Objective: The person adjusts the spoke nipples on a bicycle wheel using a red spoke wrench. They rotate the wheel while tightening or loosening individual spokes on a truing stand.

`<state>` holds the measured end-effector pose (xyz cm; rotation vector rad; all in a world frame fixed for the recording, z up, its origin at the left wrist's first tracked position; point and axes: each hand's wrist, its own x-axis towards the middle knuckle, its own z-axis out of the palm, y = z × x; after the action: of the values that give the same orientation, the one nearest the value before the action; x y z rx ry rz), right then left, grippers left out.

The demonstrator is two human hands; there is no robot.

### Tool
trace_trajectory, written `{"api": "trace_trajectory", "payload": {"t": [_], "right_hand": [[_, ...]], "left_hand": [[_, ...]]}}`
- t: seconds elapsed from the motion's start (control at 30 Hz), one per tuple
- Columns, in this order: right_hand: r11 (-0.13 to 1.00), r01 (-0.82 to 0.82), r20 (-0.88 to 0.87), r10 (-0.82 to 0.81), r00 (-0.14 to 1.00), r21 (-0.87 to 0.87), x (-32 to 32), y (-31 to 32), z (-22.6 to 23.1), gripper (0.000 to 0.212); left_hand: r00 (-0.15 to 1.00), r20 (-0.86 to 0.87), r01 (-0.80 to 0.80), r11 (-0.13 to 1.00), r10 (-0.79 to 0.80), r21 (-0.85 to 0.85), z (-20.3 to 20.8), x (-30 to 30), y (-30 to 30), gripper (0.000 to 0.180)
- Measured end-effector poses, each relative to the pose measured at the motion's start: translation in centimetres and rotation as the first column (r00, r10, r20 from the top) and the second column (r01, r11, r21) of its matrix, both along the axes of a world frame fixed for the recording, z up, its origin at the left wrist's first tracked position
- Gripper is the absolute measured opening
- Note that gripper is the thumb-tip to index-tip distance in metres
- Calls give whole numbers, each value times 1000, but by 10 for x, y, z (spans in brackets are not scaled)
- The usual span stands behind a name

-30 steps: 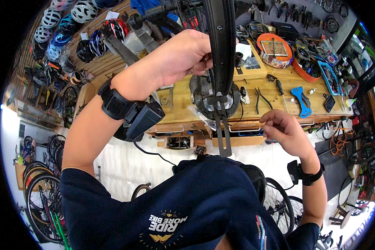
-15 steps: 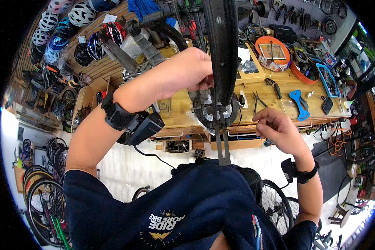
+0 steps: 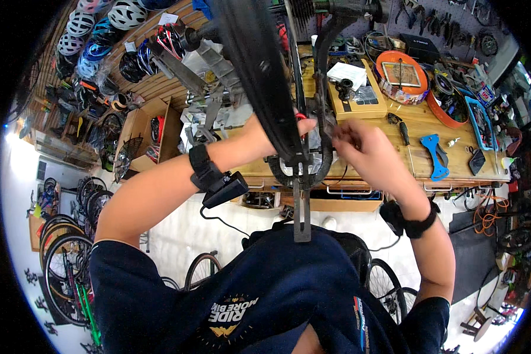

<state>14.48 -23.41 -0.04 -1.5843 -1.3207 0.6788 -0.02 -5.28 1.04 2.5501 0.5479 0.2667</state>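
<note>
Black, narrow, hoop-shaped bicycle rim [image 3: 253, 71], handling: probably light for its size and stiff around the hoop; smooth faces may slip under oily skin.
Rim, where to hold: by both edges, clear of the black curved metal arm [image 3: 323, 82].
Rim, fragility: likely tough overall, though a hard sideways squeeze could bend it.
Rim, location: tilted, in front of the chest, its lower end over the grey slotted metal bar [image 3: 301, 218] at the front of the yellow wooden bench [image 3: 428, 124].
Rim, look: dark, matt to faintly glossy, blurred toward the top.
Left hand [image 3: 255, 135]: passes behind the rim; thumb beside a small red piece [image 3: 301, 117]; the other fingers are hidden, so grip and opening cannot be told.
Right hand [image 3: 366, 150]: fingers partly curled, blurred, just beside the curved arm; contact or hold cannot be told.
</note>
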Motion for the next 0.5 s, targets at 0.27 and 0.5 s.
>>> {"api": "trace_trajectory", "payload": {"t": [0.27,0.5], "right_hand": [[977,-211,-256,198,946,-24,3,61,-8,23],[980,-177,-57,182,982,86,4,62,-9,8]], "left_hand": [[981,-164,-195,614,107,-764,19,-24,4,38],[888,148,-167,606,435,-778,37,-15,12,66]]}}
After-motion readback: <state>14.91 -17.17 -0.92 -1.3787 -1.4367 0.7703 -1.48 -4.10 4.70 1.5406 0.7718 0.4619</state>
